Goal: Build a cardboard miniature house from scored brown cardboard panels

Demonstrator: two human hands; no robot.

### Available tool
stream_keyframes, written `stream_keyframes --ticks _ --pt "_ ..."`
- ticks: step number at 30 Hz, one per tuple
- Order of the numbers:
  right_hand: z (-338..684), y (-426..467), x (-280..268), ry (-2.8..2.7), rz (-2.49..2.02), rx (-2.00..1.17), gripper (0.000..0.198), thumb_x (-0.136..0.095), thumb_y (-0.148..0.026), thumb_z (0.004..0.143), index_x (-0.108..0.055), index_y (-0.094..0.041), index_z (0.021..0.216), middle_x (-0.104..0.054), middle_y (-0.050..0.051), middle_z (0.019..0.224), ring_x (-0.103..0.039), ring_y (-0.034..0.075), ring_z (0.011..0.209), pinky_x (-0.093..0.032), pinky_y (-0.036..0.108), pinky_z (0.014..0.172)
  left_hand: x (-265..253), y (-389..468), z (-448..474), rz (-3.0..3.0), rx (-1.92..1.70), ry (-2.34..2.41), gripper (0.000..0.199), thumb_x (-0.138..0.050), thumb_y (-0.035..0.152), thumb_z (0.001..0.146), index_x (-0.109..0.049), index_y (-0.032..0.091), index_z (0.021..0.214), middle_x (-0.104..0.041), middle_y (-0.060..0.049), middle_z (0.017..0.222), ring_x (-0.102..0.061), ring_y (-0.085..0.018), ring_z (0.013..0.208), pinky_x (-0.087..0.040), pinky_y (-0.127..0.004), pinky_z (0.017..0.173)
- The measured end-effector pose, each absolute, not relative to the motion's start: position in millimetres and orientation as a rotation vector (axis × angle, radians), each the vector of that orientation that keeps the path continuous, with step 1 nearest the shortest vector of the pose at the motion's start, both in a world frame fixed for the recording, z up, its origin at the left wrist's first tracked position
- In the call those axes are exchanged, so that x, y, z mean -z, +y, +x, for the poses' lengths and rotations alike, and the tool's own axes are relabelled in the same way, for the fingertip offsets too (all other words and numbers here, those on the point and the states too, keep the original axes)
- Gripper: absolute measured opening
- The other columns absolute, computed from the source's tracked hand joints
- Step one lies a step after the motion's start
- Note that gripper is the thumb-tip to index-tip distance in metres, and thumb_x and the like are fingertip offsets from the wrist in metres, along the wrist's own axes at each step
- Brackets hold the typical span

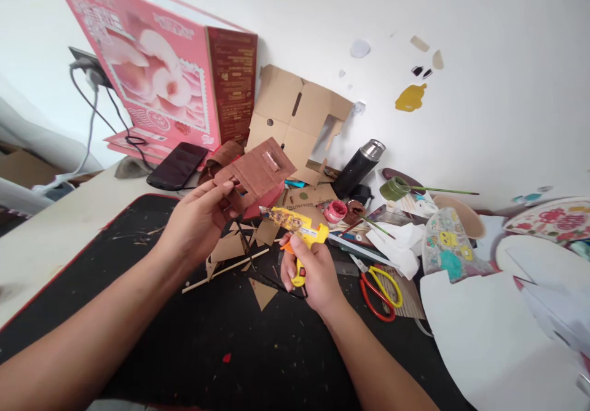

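Observation:
Between the thumb and fingers of my left hand (196, 214) is a flat brown-painted cardboard piece (258, 174), tilted up above the mat. It has a cut-out notch at its lower edge and a small slot-like patch near its far end. My right hand (313, 270) is wrapped round the handle of a yellow hot glue gun (295, 220), with a finger near its orange trigger. The gun's stained nozzle points left, just below the brown piece and apart from it. Cardboard scraps (228, 248) and a thin wooden stick (225, 271) lie on the mat beneath my hands.
A large pink box (161, 61) stands at the back left, with a black phone (177, 165) before it. Behind are a cardboard sheet (288, 107) and a black flask (357, 168). Right lie paint jars (335, 211), scissors (380, 291) and white paper (488, 337). A black mat (184, 349) covers the table.

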State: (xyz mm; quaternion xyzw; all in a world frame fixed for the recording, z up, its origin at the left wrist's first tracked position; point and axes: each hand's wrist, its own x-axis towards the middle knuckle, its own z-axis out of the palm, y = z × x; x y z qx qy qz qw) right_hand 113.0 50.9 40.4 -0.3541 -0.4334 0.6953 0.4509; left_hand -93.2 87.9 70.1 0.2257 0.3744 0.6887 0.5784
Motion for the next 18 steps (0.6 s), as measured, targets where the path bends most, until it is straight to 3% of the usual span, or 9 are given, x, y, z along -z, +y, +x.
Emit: stream_keyframes --ticks 7,12,15,18 --pt "120.7 46.0 -27.3 -1.035 -0.954 -1.564 0.053 -0.077 -0.067 0.089 -0.066 -0.016 0.091 -0.05 -0.009 0.05 -0.049 0.01 0.035 -0.036 0.023 0.04 -62.1 79.1 -90.1 0.705 -1.584 1.002 0.023 -0.089 0.024 0.077 -0.076 0.016 0.095 -0.082 -0.005 0.099 -0.072 -0.013 0.075 -0.056 -0.019 0.064" --pt "132.4 50.5 -22.0 -0.913 -0.94 -1.443 0.048 -0.075 -0.065 0.091 -0.067 -0.018 0.092 -0.049 -0.009 0.05 -0.047 0.01 0.036 -0.035 0.023 0.04 -64.6 80.4 -105.2 0.941 -1.285 1.186 0.048 -0.091 0.025 0.075 -0.074 0.02 0.12 -0.082 -0.006 0.096 -0.076 -0.02 0.081 -0.06 -0.024 0.069" --pt "138.7 54.0 -23.6 -0.871 -0.93 -1.381 0.049 -0.073 -0.067 0.092 -0.066 -0.019 0.092 -0.049 -0.009 0.05 -0.047 0.011 0.037 -0.036 0.024 0.041 -60.2 80.1 -110.4 1.129 -1.042 1.261 0.04 -0.092 0.025 0.072 -0.08 0.021 0.11 -0.081 -0.005 0.088 -0.072 -0.021 0.074 -0.057 -0.024 0.064" --pt "140.5 53.8 -24.9 -0.899 -0.921 -1.392 0.051 -0.073 -0.069 0.091 -0.066 -0.019 0.091 -0.049 -0.009 0.049 -0.046 0.011 0.036 -0.035 0.024 0.041 -62.0 75.5 -106.8 1.409 -1.122 1.365 0.033 -0.094 0.021 0.067 -0.085 0.026 0.098 -0.08 -0.006 0.097 -0.069 -0.027 0.094 -0.055 -0.026 0.078"
